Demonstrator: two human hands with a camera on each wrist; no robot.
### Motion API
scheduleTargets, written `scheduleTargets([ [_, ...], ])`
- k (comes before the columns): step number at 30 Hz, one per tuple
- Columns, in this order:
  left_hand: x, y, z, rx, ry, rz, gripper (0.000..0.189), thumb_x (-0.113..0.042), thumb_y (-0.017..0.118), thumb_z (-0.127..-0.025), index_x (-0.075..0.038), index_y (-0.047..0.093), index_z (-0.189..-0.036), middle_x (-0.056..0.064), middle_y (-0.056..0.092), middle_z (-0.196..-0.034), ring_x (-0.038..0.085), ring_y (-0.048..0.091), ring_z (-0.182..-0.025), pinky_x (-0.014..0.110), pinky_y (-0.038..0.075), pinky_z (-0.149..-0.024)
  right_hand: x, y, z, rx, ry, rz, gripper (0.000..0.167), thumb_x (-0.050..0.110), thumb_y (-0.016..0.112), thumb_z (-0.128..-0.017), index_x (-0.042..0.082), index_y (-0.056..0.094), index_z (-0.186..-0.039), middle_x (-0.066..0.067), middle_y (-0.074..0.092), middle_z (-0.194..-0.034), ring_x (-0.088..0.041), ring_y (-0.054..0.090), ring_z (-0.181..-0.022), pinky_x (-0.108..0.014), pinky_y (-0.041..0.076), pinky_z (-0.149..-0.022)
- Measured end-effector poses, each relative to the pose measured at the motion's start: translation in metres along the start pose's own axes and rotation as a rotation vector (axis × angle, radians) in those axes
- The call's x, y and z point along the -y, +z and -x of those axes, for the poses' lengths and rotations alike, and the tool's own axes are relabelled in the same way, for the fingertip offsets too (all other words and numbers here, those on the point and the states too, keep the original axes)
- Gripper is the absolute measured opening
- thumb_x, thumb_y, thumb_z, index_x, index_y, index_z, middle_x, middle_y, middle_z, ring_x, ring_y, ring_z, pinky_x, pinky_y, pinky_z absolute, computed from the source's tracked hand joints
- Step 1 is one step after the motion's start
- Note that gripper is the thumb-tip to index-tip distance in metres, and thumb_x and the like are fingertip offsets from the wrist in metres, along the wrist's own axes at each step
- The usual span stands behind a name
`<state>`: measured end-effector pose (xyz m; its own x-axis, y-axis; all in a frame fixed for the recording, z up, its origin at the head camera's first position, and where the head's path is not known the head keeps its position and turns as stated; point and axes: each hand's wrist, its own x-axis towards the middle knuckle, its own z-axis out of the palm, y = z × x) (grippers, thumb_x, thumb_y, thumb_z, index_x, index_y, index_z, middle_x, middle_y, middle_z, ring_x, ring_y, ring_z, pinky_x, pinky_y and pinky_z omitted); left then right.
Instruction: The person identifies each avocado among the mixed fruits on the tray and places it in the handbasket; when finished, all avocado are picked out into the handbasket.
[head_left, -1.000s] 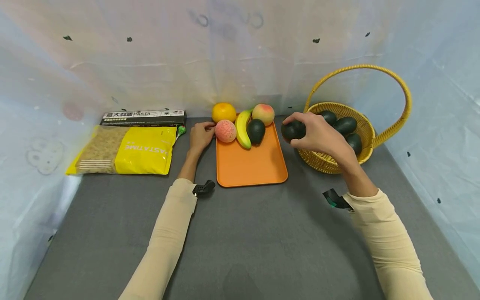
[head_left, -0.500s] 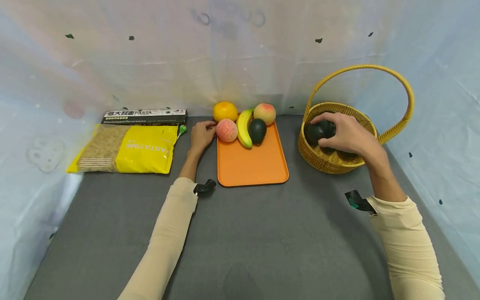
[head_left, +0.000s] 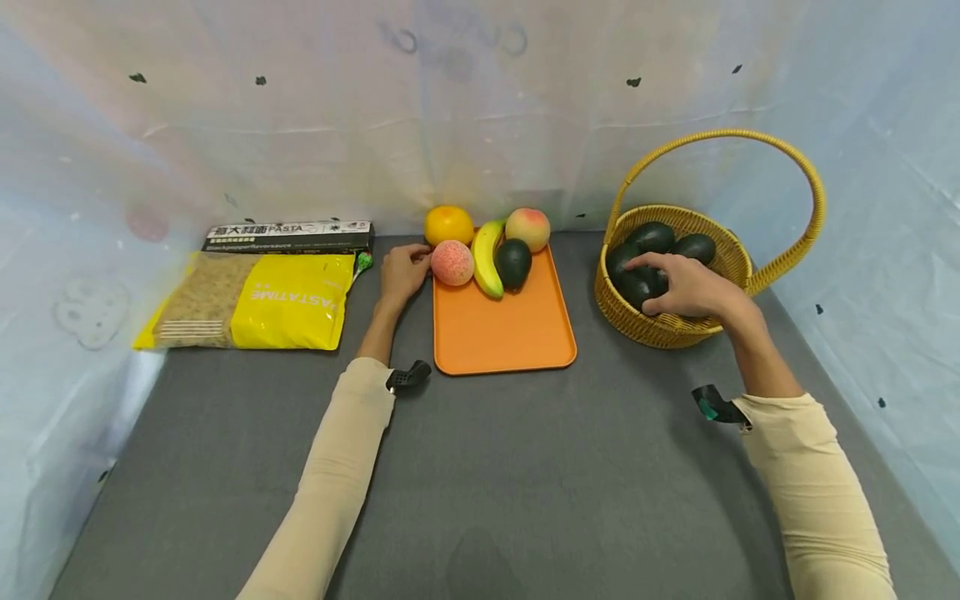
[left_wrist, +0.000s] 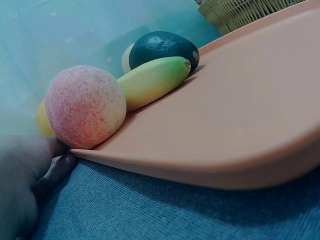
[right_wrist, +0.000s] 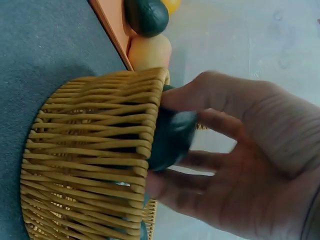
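Observation:
My right hand (head_left: 693, 287) reaches into the yellow wicker basket (head_left: 652, 331). Its thumb and fingers curl round a dark green avocado (right_wrist: 172, 137), which shows just above the rim in the right wrist view. Other avocados (head_left: 651, 237) lie in the basket beside it. At the far left corner of the orange tray (head_left: 502, 337), my left hand (head_left: 402, 273) pinches the rim, next to a pink peach (head_left: 452, 263). A banana (head_left: 487, 262), another avocado (head_left: 513, 264) and a second peach (head_left: 528, 227) are grouped at the tray's far end.
An orange fruit (head_left: 448, 226) sits behind the pink peach. To the left lie a yellow pasta bag (head_left: 292, 300) and a black-and-white pasta box (head_left: 288, 237). The basket's tall handle (head_left: 720, 135) arches up. A pale curtain (head_left: 480, 108) hangs behind the grey table (head_left: 525, 467).
My right hand has carried the avocado rightward from between tray and basket, over the rim and down into the basket. My left hand has stayed at the tray's corner.

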<state>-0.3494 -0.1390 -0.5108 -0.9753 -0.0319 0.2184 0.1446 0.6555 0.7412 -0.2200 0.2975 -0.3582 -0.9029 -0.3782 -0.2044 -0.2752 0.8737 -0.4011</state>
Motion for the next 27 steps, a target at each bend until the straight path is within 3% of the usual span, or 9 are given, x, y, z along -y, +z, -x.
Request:
scheduleTargets([
  [4,0.0001,0.0009,-0.0004,-0.007,0.003,0.001,0.033,-0.030,0.068,-0.101,-0.007,0.078,-0.122,0.018,0.079,-0.112,0.035,0.075,-0.104,0.051,0.056,-0.100,-0.0036,0.0013,-0.0003,0.119,-0.034,0.028,0.060,0.000,0.069,-0.092,0.007,0.055,-0.150,-0.031,0.047,-0.153,-0.039,0.055,-0.119,-0.053,0.049,-0.092],
  [6,-0.0001,0.0008,-0.0004,-0.009,0.004,0.004,0.033,-0.030,0.068,-0.100,-0.007,0.078,-0.122,0.018,0.079,-0.112,0.035,0.075,-0.104,0.051,0.056,-0.100,-0.0049,0.0033,-0.0012,0.155,-0.056,0.051,0.056,-0.004,0.065,-0.093,0.006,0.059,-0.147,-0.033,0.048,-0.152,-0.042,0.053,-0.125,-0.052,0.050,-0.091],
  [8,-0.0003,0.0007,0.0000,-0.005,0.004,0.005,0.033,-0.029,0.068,-0.100,-0.006,0.078,-0.122,0.018,0.079,-0.112,0.035,0.075,-0.103,0.051,0.056,-0.099,-0.0065,0.0056,-0.0020,0.169,-0.070,0.070,0.054,-0.007,0.061,-0.093,0.005,0.060,-0.146,-0.033,0.051,-0.148,-0.040,0.056,-0.117,-0.047,0.050,-0.085],
  [10,-0.0004,0.0006,0.0003,-0.003,0.003,0.005,0.033,-0.029,0.068,-0.100,-0.006,0.078,-0.123,0.018,0.079,-0.112,0.035,0.075,-0.103,0.051,0.056,-0.099,-0.0074,0.0077,-0.0027,0.159,-0.077,0.075,0.058,-0.010,0.057,-0.092,0.005,0.056,-0.148,-0.031,0.054,-0.143,-0.034,0.058,-0.095,-0.040,0.047,-0.074],
  [13,0.0002,0.0006,0.0010,-0.006,0.007,0.002,0.034,-0.029,0.068,-0.101,-0.005,0.078,-0.123,0.019,0.079,-0.112,0.035,0.075,-0.103,0.050,0.057,-0.099,-0.0079,0.0095,-0.0034,0.140,-0.067,0.054,0.064,-0.012,0.050,-0.092,0.005,0.047,-0.154,-0.029,0.057,-0.134,-0.022,0.043,-0.070,-0.034,0.037,-0.063],
  [17,0.0020,0.0013,0.0016,-0.005,0.011,0.004,0.033,-0.029,0.068,-0.101,-0.006,0.078,-0.122,0.018,0.079,-0.112,0.034,0.075,-0.103,0.050,0.057,-0.099,-0.0072,0.0104,-0.0027,0.143,-0.026,0.032,0.065,-0.012,0.047,-0.095,0.005,0.040,-0.158,-0.029,0.057,-0.130,-0.019,0.038,-0.063,-0.034,0.036,-0.061],
  [22,0.0037,0.0022,0.0012,-0.013,0.013,0.014,0.033,-0.029,0.069,-0.100,-0.006,0.079,-0.120,0.018,0.080,-0.110,0.034,0.075,-0.102,0.050,0.057,-0.098,-0.0057,0.0099,-0.0027,0.125,0.014,0.038,0.056,-0.007,0.049,-0.099,-0.002,0.040,-0.154,-0.034,0.054,-0.141,-0.035,0.059,-0.091,-0.047,0.049,-0.077],
  [25,0.0041,0.0023,0.0002,-0.018,0.013,0.017,0.032,-0.029,0.068,-0.100,-0.006,0.079,-0.120,0.018,0.080,-0.109,0.034,0.074,-0.101,0.050,0.057,-0.097,-0.0051,0.0095,-0.0033,0.113,0.021,0.057,0.050,-0.004,0.050,-0.101,-0.006,0.042,-0.150,-0.037,0.051,-0.144,-0.042,0.058,-0.116,-0.056,0.050,-0.092],
  [27,0.0040,0.0022,-0.0003,-0.015,0.009,0.014,0.032,-0.029,0.068,-0.101,-0.006,0.078,-0.121,0.018,0.079,-0.110,0.034,0.074,-0.101,0.050,0.057,-0.097,-0.0052,0.0097,-0.0035,0.116,0.022,0.068,0.048,-0.004,0.050,-0.101,-0.007,0.044,-0.149,-0.038,0.052,-0.142,-0.041,0.058,-0.114,-0.055,0.049,-0.091],
])
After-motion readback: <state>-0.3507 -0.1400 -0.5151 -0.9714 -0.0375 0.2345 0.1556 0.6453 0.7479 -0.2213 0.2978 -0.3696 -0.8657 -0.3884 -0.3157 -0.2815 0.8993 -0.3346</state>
